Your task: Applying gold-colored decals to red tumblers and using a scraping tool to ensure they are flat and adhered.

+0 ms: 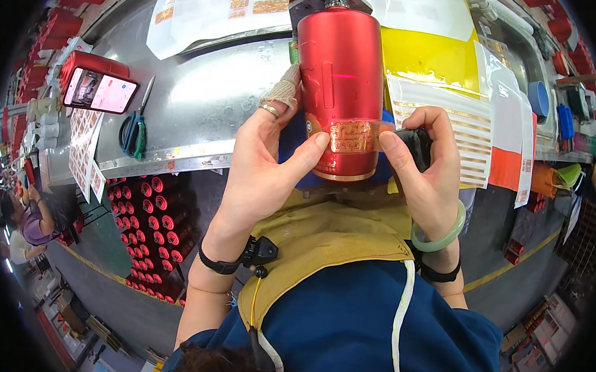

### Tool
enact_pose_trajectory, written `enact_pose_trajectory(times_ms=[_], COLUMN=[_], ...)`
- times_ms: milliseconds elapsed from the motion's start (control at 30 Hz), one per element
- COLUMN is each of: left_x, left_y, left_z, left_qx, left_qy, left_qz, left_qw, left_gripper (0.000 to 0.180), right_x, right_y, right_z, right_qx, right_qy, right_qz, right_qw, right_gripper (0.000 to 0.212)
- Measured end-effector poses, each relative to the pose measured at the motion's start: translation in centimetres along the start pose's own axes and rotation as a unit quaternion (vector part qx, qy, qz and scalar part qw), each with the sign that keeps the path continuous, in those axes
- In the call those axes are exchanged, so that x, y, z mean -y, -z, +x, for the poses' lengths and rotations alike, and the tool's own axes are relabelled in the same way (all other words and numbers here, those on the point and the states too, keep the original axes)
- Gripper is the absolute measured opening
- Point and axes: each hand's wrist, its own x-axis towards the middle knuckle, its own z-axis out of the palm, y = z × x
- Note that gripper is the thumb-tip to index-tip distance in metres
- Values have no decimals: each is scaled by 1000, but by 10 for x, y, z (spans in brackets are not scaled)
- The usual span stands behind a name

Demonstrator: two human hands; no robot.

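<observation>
A glossy red bottle lies in front of me, its neck pointing away over the metal table. Across its lower part sits a gold patterned decal on clear film. My left hand is wrapped round the bottle's left side, thumb at the decal's left end; cloth tape covers one finger. My right hand is closed round a dark, pad-like piece whose kind I cannot make out. The right thumb is by the decal's right end; whether it pinches the film is unclear.
A phone leans on a red bottle at the left, beside scissors and decal sheets. More sheets lie at the far left and on yellow film at right. Red bottles are stacked below. A person stands far left.
</observation>
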Motion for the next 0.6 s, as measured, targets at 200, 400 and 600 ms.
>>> enact_pose_trajectory(times_ms=[200, 400, 600], left_x=[1, 0, -1], left_y=[1, 1, 1], left_z=[1, 1, 1], left_qx=[6, 10, 10], left_qy=[-11, -7, -5], left_qz=[1, -5, 0], left_qw=[1000, 1000, 1000], left_gripper=[76, 76, 75], right_x=[0, -2, 5], right_y=[0, 0, 1], right_z=[1, 0, -1], right_qx=[2, 2, 8], right_qy=[6, -1, -25], right_qz=[-14, -6, 11], right_qw=[1000, 1000, 1000], right_gripper=[32, 33, 33])
